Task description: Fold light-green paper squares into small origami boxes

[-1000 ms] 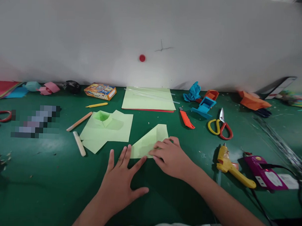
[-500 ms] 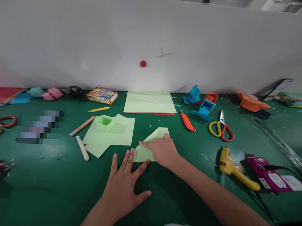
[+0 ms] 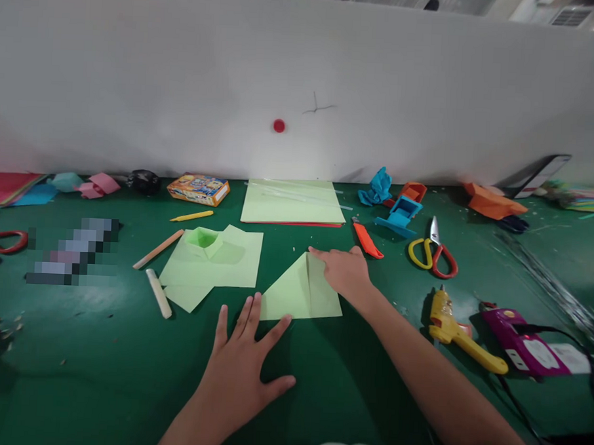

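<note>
A light green folded paper [image 3: 298,293] lies on the green table in front of me, shaped like a triangle with a crease down its middle. My left hand [image 3: 245,364] lies flat on the table with fingers spread, fingertips touching the paper's lower left edge. My right hand [image 3: 343,270] rests palm down on the paper's upper right corner, fingers stretched toward its peak. Neither hand holds anything.
Left of the paper lie green sheets [image 3: 216,261] with a small green paper box [image 3: 204,239], a glue stick [image 3: 157,292] and pencils. Behind are a stack of green paper [image 3: 292,201] and an orange box [image 3: 198,188]. Right: orange cutter [image 3: 368,239], scissors [image 3: 434,251], yellow glue gun [image 3: 458,331], purple device [image 3: 518,340].
My right hand slid from the paper's lower middle up to its top right corner, uncovering the flattened triangle. The left hand stayed flat at the lower left edge.
</note>
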Action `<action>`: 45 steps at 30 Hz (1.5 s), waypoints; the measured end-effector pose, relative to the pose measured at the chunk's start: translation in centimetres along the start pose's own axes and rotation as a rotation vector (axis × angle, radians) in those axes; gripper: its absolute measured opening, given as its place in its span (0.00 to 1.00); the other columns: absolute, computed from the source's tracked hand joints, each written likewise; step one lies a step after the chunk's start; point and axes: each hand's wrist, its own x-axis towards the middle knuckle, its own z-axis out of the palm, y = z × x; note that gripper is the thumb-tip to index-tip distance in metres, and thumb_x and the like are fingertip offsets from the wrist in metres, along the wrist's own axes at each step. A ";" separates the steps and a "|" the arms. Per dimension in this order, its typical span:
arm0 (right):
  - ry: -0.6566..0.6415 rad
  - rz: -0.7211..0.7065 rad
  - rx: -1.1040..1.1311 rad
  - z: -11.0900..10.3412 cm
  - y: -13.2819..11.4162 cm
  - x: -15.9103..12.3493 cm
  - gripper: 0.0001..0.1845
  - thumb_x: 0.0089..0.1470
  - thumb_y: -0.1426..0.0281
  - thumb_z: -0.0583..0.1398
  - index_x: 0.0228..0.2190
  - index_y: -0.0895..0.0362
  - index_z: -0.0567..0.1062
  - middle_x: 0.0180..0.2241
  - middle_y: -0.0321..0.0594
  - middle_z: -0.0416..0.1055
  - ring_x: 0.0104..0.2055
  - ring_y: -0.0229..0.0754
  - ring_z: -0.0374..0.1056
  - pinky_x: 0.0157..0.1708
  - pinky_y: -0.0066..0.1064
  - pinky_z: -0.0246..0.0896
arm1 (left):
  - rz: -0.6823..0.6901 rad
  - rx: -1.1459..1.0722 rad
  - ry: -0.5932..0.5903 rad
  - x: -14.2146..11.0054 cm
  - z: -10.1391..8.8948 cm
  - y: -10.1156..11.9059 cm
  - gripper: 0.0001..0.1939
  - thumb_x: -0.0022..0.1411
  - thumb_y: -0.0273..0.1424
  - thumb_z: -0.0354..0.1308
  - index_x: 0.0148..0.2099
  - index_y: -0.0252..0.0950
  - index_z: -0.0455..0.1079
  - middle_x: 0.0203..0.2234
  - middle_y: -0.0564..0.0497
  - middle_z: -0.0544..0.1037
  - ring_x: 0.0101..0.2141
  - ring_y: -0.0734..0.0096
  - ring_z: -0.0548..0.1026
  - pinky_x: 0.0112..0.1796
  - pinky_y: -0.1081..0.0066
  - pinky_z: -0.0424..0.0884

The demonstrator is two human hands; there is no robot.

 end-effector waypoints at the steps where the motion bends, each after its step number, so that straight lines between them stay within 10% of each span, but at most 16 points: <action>1: 0.003 0.003 0.006 0.1 0.0 -0.1 0.34 0.63 0.77 0.50 0.66 0.39 0.64 0.36 0.40 0.78 0.32 0.43 0.70 0.42 0.41 0.45 | -0.002 -0.003 -0.009 0.0 0.1 0.0 0.45 0.60 0.57 0.61 0.74 0.60 0.47 0.74 0.40 0.43 0.69 0.29 0.51 0.60 0.25 0.44; 8: 0.082 -0.029 0.089 0.2 -0.3 -0.4 0.30 0.65 0.77 0.49 0.65 0.49 0.67 0.40 0.43 0.79 0.37 0.44 0.72 0.46 0.40 0.50 | -0.054 -0.014 -0.052 0.0 0.3 0.2 0.40 0.64 0.50 0.61 0.73 0.62 0.48 0.75 0.45 0.41 0.69 0.33 0.51 0.61 0.32 0.49; 21: 0.187 -0.295 0.338 0.6 1.0 -7.3 0.22 0.66 0.72 0.52 0.57 0.51 0.76 0.56 0.45 0.73 0.57 0.52 0.64 0.53 0.47 0.60 | -0.091 0.055 -0.059 1.2 -2.5 0.4 0.24 0.69 0.37 0.55 0.66 0.57 0.67 0.64 0.42 0.67 0.53 0.44 0.71 0.50 0.40 0.65; 26: 0.214 -0.302 0.351 0.1 3.7 -11.1 0.13 0.62 0.72 0.56 0.34 0.52 0.81 0.56 0.43 0.72 0.61 0.57 0.59 0.55 0.53 0.58 | -0.083 0.027 -0.022 1.2 -1.8 -0.3 0.23 0.70 0.39 0.54 0.65 0.59 0.67 0.63 0.44 0.67 0.54 0.43 0.69 0.50 0.41 0.65; 34: 0.183 -0.290 0.397 1.6 2.7 -12.0 0.25 0.65 0.67 0.56 0.62 0.51 0.67 0.61 0.47 0.67 0.60 0.56 0.58 0.55 0.54 0.56 | -0.133 -0.069 0.006 2.1 -1.4 -0.6 0.20 0.71 0.38 0.51 0.62 0.62 0.69 0.58 0.46 0.68 0.54 0.46 0.69 0.49 0.45 0.66; 40: 0.157 -0.385 0.522 1.2 2.3 -11.8 0.12 0.67 0.69 0.55 0.38 0.51 0.79 0.58 0.41 0.69 0.59 0.54 0.58 0.55 0.52 0.55 | -0.149 -0.116 0.030 2.2 -1.2 -0.9 0.20 0.71 0.36 0.52 0.60 0.62 0.71 0.56 0.47 0.69 0.52 0.48 0.69 0.48 0.49 0.66; 45: 0.136 -0.390 0.575 1.5 2.4 -11.6 0.12 0.67 0.68 0.55 0.47 0.50 0.77 0.55 0.44 0.71 0.57 0.52 0.61 0.54 0.51 0.56 | -0.141 -0.122 0.035 2.3 -1.1 -1.1 0.20 0.72 0.36 0.51 0.60 0.63 0.71 0.56 0.47 0.68 0.52 0.48 0.69 0.47 0.48 0.66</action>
